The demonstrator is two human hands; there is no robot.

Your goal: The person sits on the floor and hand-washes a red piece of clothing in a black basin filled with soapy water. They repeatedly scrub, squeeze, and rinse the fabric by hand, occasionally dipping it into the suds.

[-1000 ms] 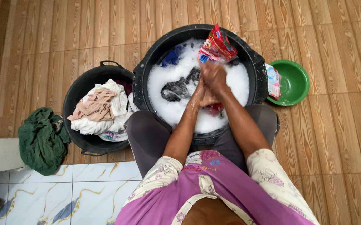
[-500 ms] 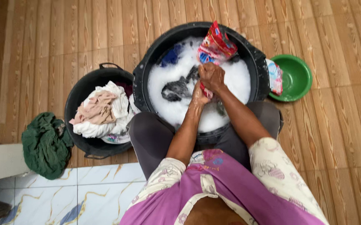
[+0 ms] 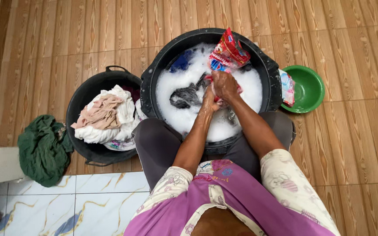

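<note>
we have both hands over the big black tub (image 3: 154, 74) of suds; our right hand (image 3: 226, 85) and left hand (image 3: 209, 99) are pressed together, each grip closed on the red patterned cloth (image 3: 228, 52), whose free end sticks up above the foam near the tub's far rim. a dark garment (image 3: 184, 94) lies in the foam just left of the hands; a smaller black bucket (image 3: 84, 94) of pale laundry stands on the floor to the left, a green rag (image 3: 42, 148) beyond it, and a green bowl (image 3: 309, 87) to the right.

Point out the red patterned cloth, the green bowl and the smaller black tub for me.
Red patterned cloth (image 3: 228, 52), head view, on the raised upper part.
Green bowl (image 3: 307, 88), head view, on its bare inside.
Smaller black tub (image 3: 80, 98), head view, on its left inner wall.
</note>
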